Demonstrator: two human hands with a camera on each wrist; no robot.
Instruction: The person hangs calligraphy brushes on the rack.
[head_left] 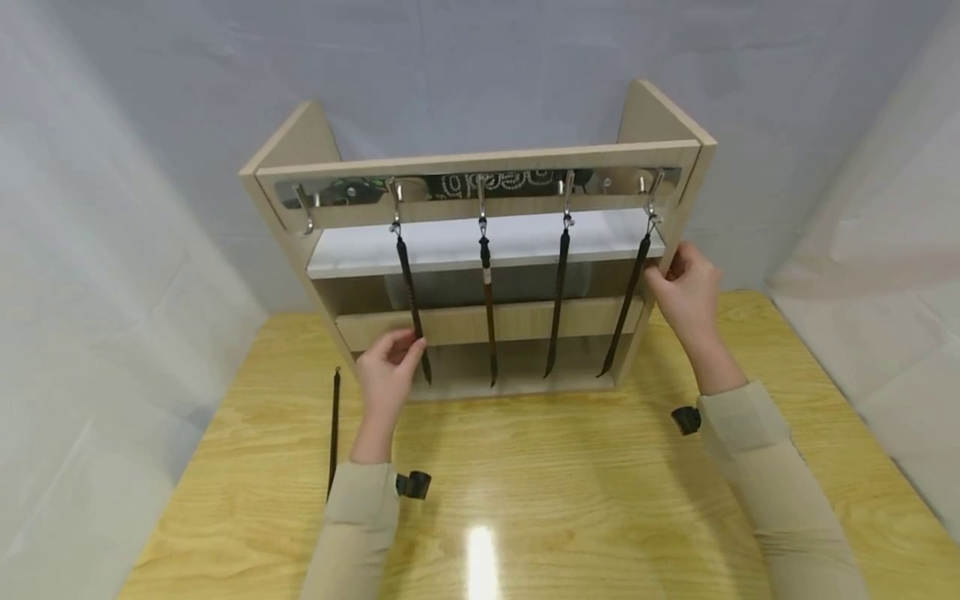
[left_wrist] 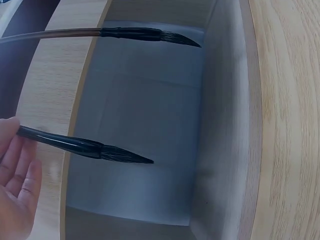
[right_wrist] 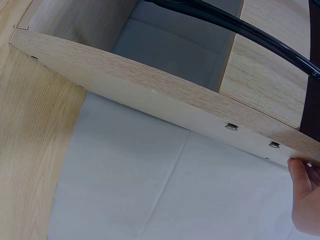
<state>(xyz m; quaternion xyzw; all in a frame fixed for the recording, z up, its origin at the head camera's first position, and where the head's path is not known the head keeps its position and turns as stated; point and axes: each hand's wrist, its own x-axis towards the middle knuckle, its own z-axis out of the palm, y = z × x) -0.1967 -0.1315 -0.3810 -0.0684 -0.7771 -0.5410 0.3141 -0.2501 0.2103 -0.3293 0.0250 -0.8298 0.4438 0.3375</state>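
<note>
My left hand (head_left: 386,371) pinches a black calligraphy brush (head_left: 408,283) low on its handle, between thumb and fingertips. The loop at the top of this brush hangs from a metal hook (head_left: 396,204). Its dark pointed tip shows below the fingers in the left wrist view. At the right side panel of a small wooden shelf (left_wrist: 250,100), my right hand (head_left: 688,292) holds the panel's edge with bent fingers. More brushes hang to the right: a brown-handled one (head_left: 489,312) in the middle, then a black brush (head_left: 557,304) and another black brush (head_left: 626,304).
The leftmost hook (head_left: 303,208) on the shiny metal strip (head_left: 360,192) carries no brush. A dark brush (head_left: 334,425) lies on the wooden table (head_left: 570,492), left of the shelf and partly behind my left sleeve. A white shelf board (head_left: 450,246) runs behind the hanging brushes.
</note>
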